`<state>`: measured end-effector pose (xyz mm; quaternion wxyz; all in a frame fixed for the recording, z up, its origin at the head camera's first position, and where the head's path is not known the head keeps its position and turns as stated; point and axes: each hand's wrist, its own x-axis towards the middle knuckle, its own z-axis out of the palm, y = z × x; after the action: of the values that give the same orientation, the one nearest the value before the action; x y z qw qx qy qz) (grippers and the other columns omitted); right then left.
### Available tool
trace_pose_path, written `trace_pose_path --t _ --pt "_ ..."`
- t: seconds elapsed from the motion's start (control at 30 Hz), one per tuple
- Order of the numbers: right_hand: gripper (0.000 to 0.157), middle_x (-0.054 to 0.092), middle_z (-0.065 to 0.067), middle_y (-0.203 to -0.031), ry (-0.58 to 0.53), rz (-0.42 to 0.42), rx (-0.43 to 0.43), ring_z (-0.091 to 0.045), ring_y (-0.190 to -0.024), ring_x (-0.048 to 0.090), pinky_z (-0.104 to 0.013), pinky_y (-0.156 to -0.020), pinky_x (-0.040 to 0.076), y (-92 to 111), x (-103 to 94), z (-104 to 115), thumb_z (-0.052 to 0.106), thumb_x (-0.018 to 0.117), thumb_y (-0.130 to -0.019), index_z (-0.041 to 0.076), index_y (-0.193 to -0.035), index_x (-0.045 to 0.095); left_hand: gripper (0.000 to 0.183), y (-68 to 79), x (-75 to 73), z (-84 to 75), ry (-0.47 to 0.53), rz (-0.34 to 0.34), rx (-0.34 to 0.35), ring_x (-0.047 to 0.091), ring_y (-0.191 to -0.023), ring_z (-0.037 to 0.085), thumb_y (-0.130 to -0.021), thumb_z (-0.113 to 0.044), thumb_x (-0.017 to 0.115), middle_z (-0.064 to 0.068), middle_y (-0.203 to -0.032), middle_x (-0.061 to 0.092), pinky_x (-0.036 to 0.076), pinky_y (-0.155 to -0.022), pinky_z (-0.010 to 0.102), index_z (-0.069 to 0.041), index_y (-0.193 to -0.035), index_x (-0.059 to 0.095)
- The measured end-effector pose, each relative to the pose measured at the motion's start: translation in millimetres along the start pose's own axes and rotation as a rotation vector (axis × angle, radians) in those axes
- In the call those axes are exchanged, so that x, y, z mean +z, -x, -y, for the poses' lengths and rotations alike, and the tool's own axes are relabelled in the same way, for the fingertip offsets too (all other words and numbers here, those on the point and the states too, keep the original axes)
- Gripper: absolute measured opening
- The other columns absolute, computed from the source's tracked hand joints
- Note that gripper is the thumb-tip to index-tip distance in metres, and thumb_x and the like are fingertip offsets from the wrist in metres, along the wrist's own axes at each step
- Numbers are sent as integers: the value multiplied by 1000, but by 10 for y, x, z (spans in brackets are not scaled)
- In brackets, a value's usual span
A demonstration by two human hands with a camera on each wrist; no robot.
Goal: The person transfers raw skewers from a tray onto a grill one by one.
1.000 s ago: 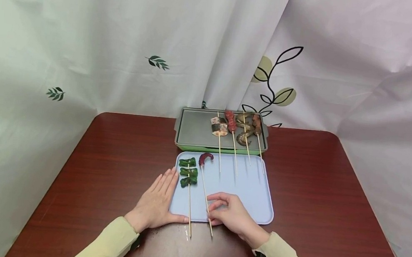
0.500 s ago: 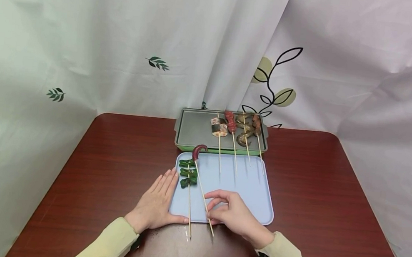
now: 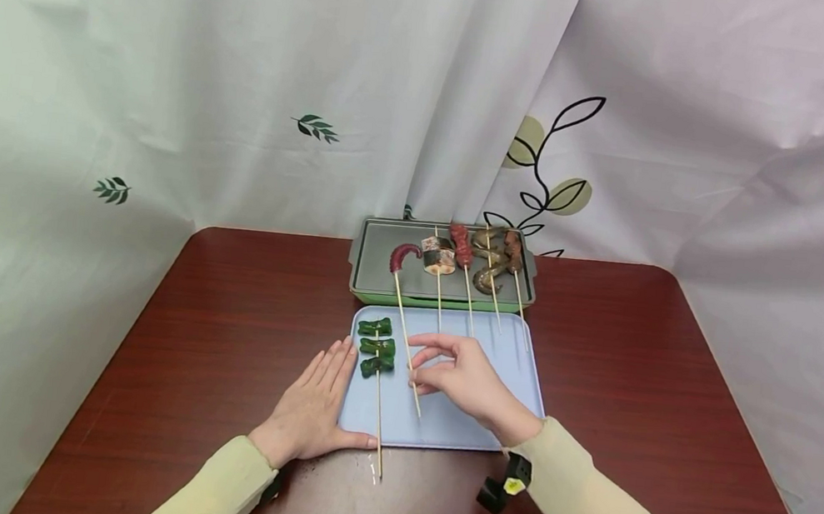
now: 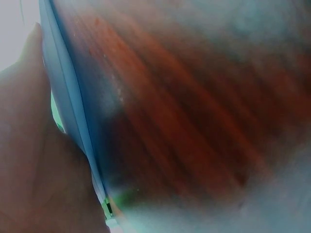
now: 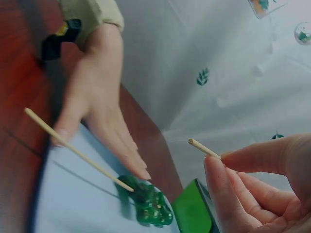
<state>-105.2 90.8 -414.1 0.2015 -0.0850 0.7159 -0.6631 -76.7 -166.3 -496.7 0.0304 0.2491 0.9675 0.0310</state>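
Note:
My right hand [image 3: 456, 370] pinches the wooden stick of a skewer with a curled purple-red octopus tentacle [image 3: 403, 258]; the stick's lower end pokes past the thumb in the right wrist view. Its tentacle end is over the left part of the grey grill pan [image 3: 372, 274], beside a thick pale piece with a dark band [image 3: 438, 256] on another skewer. With fingers straight, my left hand [image 3: 314, 402] rests along the left edge of the light blue tray [image 3: 469, 430], thumb at the front rim. Near that thumb runs the stick of a green pepper skewer [image 3: 377, 345] lying on the tray.
Further right on the pan lie a red meat skewer [image 3: 461, 245], one with curled brownish pieces [image 3: 488, 278] and a brown meat skewer [image 3: 513, 247]. Their sticks jut over the tray. A dark red wooden table [image 3: 620, 354] surrounds everything, with white curtains [image 3: 266, 66] behind.
My right hand has moved forward with the tentacle skewer, whose tip first swung left over the pepper skewer and is now over the grill pan. My left hand has stayed put.

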Motion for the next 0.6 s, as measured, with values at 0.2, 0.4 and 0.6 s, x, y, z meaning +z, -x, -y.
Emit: trace_pose_path --t 0.2,0.4,0.6 --pt "45 68 -17 -96 -16 -50 -1 -26 -79 72 -39 -74 62 -296 -20 90 -9 71 -87 -6 -131 64 134 4 0 1 -17 -3 2 14 -153 36 -76 -94 43 24 -166 13 15 -123 45 8 -158 18" --pt "45 68 -23 -102 -62 -82 46 -23 -81 72 -37 -77 61 -587 -104 171 -12 66 -91 -7 -136 60 135 10 12 13 -8 -23 4 15 -152 35 -75 -95 43 24 -166 14 14 -123 44 8 -158 18" --pt "44 63 -33 -121 -102 -98 124 -20 -83 73 -33 -78 61 -811 -224 193 -10 63 -95 -6 -138 58 135 3 32 16 29 -38 12 15 -152 35 -75 -95 43 25 -166 14 15 -122 45 9 -158 18"
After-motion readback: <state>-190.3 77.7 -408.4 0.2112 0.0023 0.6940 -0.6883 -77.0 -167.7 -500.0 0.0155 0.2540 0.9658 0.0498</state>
